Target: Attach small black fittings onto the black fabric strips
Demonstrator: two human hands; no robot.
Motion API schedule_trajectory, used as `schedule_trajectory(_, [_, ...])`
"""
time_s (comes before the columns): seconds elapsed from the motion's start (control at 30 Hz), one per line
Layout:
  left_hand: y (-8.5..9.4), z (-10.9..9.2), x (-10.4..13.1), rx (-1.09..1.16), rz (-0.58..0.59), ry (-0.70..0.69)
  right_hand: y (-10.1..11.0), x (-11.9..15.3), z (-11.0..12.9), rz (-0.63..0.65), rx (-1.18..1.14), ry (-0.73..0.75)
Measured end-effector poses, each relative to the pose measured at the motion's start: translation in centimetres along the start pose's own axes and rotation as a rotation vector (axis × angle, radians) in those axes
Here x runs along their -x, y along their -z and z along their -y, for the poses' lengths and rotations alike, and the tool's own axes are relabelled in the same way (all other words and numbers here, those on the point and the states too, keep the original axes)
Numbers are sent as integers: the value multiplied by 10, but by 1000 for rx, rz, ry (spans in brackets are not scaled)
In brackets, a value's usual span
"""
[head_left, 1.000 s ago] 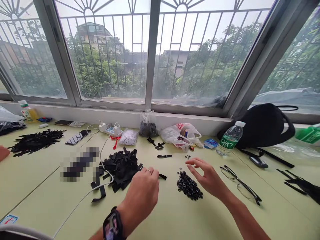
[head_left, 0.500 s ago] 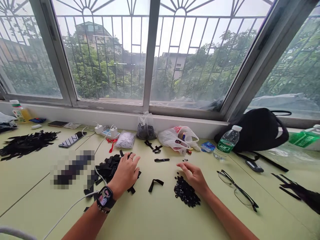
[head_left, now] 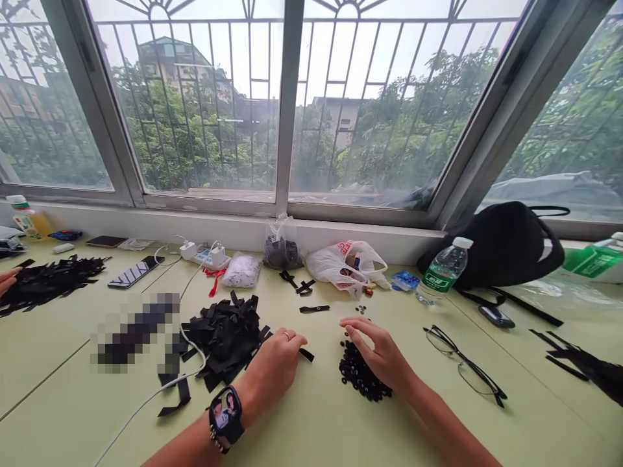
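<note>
Black ribbon strips [head_left: 224, 338] lie heaped on the pale green table [head_left: 311, 431], left of the left hand [head_left: 278, 363]. That hand's fingers are curled in and close together; one loose strip [head_left: 306, 355] projects past the fingertips on the right, though whether it is pinched or merely covered cannot be told. The right hand [head_left: 376, 353] is half open, thumb apart from the bent forefinger, over the far right side of a pile of small black rings [head_left: 357, 381]; contact with the rings cannot be confirmed, and the hand hides part of them. Farther off, between the hands, lies a strip bearing a ring [head_left: 314, 309], with a few stray rings [head_left: 361, 310] to its right. A white cable [head_left: 156, 392] crosses the heap's left edge, an obstruction on that side. Spectacles [head_left: 481, 371] lie right of the right hand, a water bottle [head_left: 442, 275] beyond them
</note>
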State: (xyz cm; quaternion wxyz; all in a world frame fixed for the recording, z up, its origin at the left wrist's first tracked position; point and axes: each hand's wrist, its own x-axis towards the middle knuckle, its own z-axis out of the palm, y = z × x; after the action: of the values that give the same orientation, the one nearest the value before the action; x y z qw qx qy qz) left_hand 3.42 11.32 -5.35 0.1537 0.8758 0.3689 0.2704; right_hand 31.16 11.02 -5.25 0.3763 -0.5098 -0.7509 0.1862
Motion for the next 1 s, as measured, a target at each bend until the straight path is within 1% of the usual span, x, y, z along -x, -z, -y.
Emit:
schedule_trajectory(0.07, [0,3,1,75,-38,42,5,2,0,-1,81,10])
schedule_trajectory(0.2, [2,1,2,246,-114,134,11,5,1,79,192,5])
schedule_trajectory(0.33, [2,-3,0,344,-160,201,15,8,6,103,233,-16])
schedule_trajectory(0.4, [3,-4,-1,380,-177,226,19,10,11,121,246,12])
schedule_trajectory(0.5, [3,-6,-1,458,-201,252,23,12,22,193,253,47])
schedule_trajectory(0.57, [1,-6,-2,566,-207,284,23,14,28,238,247,45])
schedule_trajectory(0.63, [-4,-5,-3,736,-194,338,22,15,32,271,243,34])
schedule_trajectory(0.77, [-12,0,-7,1076,-167,449,19,16,31,301,239,23])
schedule_trajectory(0.87, [-10,1,-9,1180,-192,511,18,16,27,297,223,35])
schedule_trajectory(1.0, [-3,0,-10,1232,-211,560,17,15,23,294,201,34])
